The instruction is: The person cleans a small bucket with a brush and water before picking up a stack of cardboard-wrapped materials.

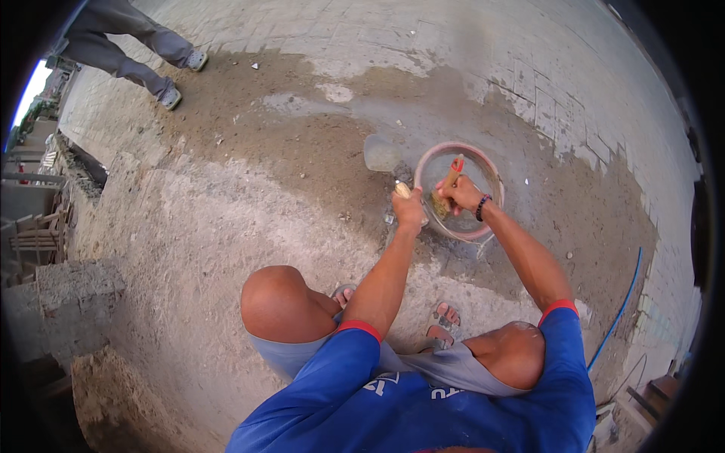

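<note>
though dark nr tub (pixel 454 145), pale grnd (pixel 219 234), paving (pixel 563 94) beyond

On my feed, grey pavers (pixel 547 94) curve across the top, gritty ground (pixel 196 226) (darker toward the middle) spreads below, rough concrete (pixel 79 298) sits lower left, and bright sky (pixel 30 92) shows upper left.

Inside one bucket (pixel 467 144) are one brush (pixel 454 173) and one right hand (pixel 463 196); at its left rim, one left hand (pixel 408 208) and one handle (pixel 403 189). Left of it lies one tub (pixel 382 154); well right, one hose (pixel 619 315); below, two sandals (pixel 441 333); far upper left, one person (pixel 124 53), two shoes (pixel 171 98).
</note>
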Demonstrator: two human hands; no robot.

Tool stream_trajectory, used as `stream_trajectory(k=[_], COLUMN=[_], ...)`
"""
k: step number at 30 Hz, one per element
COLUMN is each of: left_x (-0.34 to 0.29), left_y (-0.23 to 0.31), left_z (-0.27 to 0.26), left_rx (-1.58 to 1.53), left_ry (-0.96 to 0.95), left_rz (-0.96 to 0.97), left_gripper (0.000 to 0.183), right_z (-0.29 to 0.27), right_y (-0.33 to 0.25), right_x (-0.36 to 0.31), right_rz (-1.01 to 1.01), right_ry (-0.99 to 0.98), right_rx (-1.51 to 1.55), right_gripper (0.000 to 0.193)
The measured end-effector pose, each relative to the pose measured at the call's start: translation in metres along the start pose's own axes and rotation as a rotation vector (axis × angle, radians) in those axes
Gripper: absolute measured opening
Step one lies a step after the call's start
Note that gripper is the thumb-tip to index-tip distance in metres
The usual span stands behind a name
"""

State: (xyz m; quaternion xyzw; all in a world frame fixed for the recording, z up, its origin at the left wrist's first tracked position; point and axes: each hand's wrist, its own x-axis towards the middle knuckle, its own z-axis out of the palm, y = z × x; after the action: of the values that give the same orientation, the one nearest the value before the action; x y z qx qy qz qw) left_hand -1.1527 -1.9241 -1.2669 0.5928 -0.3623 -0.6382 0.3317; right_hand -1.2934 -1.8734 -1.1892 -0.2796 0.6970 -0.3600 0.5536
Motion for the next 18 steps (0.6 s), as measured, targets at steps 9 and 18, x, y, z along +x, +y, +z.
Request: stream_trajectory(k=[9, 18], left_x=[-0.010, -0.010], left_y=[0.007, 0.016], left_z=[0.000, -0.002], left_rx=[-0.008, 0.011], left_ry=[-0.069, -0.081], left_rz=[-0.051, -0.086], left_gripper=[0.035, 0.041], right_z=[-0.066, -0.084], right_y=[0.014, -0.007], right_x=[-0.021, 0.020], right_rz=[0.353, -0.351], right_ry=[-0.004, 0.126], right_rx=[-0.663, -1.263], right_gripper=[0.022, 0.019])
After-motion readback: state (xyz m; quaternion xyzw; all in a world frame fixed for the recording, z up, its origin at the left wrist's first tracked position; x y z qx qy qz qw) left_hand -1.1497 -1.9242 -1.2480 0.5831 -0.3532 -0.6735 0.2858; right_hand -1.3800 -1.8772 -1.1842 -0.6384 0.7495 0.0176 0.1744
